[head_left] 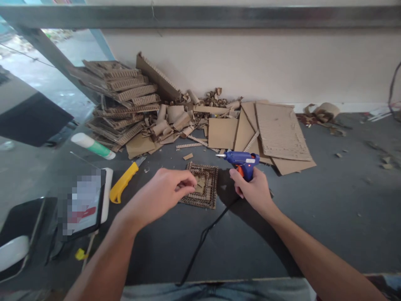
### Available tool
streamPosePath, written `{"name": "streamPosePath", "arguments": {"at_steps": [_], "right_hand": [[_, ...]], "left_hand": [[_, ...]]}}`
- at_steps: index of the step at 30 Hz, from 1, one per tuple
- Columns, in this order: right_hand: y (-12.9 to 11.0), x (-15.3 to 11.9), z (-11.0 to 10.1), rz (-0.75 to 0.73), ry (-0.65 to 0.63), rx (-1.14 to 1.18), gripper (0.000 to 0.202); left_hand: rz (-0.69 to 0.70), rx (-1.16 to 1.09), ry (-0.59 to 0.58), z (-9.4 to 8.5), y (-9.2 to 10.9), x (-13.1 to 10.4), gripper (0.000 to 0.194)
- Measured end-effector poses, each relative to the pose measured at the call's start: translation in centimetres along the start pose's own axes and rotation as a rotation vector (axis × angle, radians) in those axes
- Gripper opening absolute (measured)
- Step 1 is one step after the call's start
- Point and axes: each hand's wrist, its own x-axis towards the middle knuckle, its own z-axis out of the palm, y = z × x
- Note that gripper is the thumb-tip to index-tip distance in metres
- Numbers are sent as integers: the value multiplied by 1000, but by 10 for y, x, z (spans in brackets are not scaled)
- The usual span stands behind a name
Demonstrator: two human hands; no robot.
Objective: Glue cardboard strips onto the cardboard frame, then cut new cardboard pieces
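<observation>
Dk. surface (319, 217): glue gun (242, 159) gripped by R hand (255, 191) fingers; L hand (164, 188) held over cardboard sq. (212, 196), fingers' grip can't be told.

Looks like a craft workshop to me, going by the dark bench (338, 213) littered with cardboard scraps (174, 114), that corrugated stack (131, 90), a yellow cutter (124, 180) and a blue glue gun (239, 158).

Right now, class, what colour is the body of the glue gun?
The glue gun has a blue body, shown best in the head view.
</observation>
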Motion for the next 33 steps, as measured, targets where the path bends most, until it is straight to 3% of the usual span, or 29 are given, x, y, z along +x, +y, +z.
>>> {"name": "streamPosePath", "arguments": {"at_steps": [2, 5, 12, 18, 33], "right_hand": [[0, -1, -1, 4, -5, -2, 40], [1, -1, -1, 6, -5, 8, 41], [1, 0, -2, 3, -11, 23, 42], [-1, 0, -2, 1, -13, 18, 42], [-1, -1, -3, -3, 2, -28, 39]], "left_hand": [[-144, -100, 3, 15, -3, -10, 14], [-243, -146, 83, 33, -6, -19, 12], [-185, -67, 250, 61, -9, -23, 14], [-223, -28, 323, 68, -6, -24, 14], [-170, 164, 252, 71, 4, -24, 16]]}}
